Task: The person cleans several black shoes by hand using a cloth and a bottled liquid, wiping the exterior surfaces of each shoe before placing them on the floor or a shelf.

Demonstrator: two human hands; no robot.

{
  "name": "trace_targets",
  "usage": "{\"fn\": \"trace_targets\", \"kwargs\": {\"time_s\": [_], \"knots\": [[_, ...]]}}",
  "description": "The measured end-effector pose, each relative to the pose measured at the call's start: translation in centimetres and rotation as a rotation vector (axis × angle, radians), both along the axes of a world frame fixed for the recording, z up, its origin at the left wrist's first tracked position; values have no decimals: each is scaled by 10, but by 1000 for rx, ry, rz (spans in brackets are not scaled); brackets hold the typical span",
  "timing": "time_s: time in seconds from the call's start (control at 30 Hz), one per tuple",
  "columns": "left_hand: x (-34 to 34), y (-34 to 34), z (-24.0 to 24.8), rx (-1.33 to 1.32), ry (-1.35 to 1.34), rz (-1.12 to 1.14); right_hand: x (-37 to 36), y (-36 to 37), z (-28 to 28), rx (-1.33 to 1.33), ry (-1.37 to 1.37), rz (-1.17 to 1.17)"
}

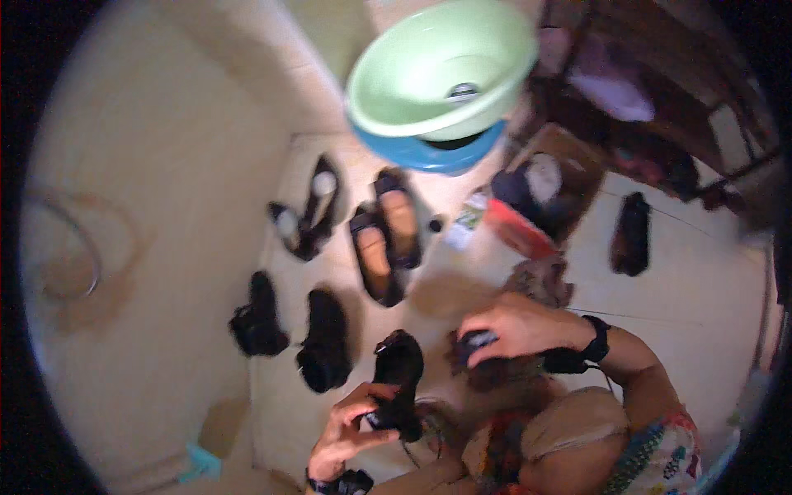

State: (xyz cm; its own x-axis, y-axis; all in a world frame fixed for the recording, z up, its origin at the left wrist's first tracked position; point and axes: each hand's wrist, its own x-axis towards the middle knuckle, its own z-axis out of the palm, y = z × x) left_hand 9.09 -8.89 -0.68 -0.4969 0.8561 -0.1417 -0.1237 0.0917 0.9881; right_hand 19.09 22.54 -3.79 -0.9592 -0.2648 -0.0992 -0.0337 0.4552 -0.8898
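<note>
My left hand (348,425), low in the middle, is closed round one end of a black shoe (399,361), which points away from me. To its right, my right hand (524,328) grips a small dark object with a pale top (478,338); its kind is too blurred to tell. Beneath that hand lies a dark brownish, crumpled bundle (487,371), and a similar crumpled cloth (540,280) is just beyond it. Left of the held shoe stand two black shoes, a nearer one (324,342) and a smaller-looking one (260,318).
Farther off are a pair of black shoes with tan insoles (398,219) and black shoes with pale insoles (318,206). A light green basin (388,82) rests above a blue one (445,157). At right are an open box (590,157), a lone dark shoe (632,235) and a rack (685,74).
</note>
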Motion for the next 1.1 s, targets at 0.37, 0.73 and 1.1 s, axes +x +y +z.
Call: {"fn": "trace_targets", "kwargs": {"time_s": [0.37, 0.73, 1.1], "knots": [[18, 198, 85, 35, 867, -616, 72, 44, 114, 52, -25, -104], [74, 327, 70, 420, 1076, -563, 212, 89, 110, 830, -239, -900], [4, 305, 30, -43, 952, -535, 330, 209, -71, 1002, -349, -962]]}}
